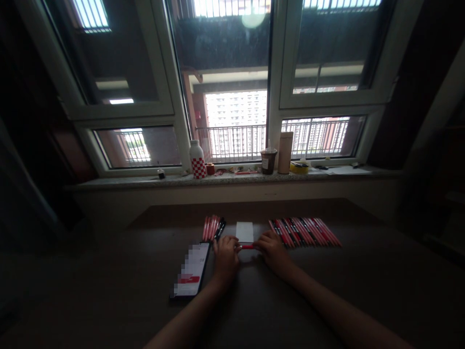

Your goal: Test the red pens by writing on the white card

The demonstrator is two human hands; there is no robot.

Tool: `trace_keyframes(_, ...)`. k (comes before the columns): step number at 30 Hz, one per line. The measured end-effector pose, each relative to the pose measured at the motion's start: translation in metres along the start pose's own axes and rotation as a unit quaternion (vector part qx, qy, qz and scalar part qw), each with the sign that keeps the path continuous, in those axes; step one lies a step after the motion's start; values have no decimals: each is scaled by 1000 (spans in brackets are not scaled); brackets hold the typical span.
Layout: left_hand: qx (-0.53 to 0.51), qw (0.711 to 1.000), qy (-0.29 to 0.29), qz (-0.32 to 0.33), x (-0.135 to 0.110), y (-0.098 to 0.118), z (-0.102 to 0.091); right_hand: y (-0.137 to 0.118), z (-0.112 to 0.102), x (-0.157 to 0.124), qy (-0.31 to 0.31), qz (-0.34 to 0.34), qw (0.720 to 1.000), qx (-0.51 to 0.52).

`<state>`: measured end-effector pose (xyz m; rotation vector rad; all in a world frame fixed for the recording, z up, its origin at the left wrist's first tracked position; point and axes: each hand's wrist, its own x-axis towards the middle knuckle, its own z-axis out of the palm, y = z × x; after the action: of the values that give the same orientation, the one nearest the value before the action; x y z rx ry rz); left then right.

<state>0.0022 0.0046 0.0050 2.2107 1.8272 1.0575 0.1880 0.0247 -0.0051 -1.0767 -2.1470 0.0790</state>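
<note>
A red pen [247,247] lies crosswise between my two hands, just above the dark table. My left hand [226,254] has its fingers closed on the pen's left end. The right end is pinched by my right hand [272,249]. Just beyond the pen is a small white paper pad [244,231]. Behind my left hand sits a small group of red and black pens [212,227]. A long row of red and black pens [305,231] spreads out to the right of my right hand.
A phone [192,271] with a lit screen lies left of my left forearm. Along the windowsill [236,181] stand a checkered bottle [198,160], a drink cup [269,161], a tall tan cylinder [285,152] and a yellow tape roll [299,167]. The table [145,291] reaches the wall below the window.
</note>
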Motion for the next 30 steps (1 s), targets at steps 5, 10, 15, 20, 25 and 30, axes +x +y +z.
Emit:
trace_keyframes(5, -6, 1000, -1, -1, 0, 1, -1, 0, 1, -1, 4, -3, 1000, -8)
trace_keyframes(10, -5, 1000, -1, 1, 1, 1, -1, -2, 0, 0, -14, -6, 1000, -12)
trace_keyframes(15, -9, 1000, -4, -3, 0, 2, -2, -6, -3, -1, -18, 7, 1000, -2)
trace_keyframes(20, -15, 1000, -11, 0, -1, 4, -3, -6, -3, -1, -12, 34, 999, -16)
trace_keyframes(25, -13, 1000, -11, -5, 0, 4, -2, -7, -4, 0, -9, 18, 999, -28)
trace_keyframes(30, -19, 1000, -5, 1, 0, 2, 0, -5, -2, 0, -6, 11, 999, -50)
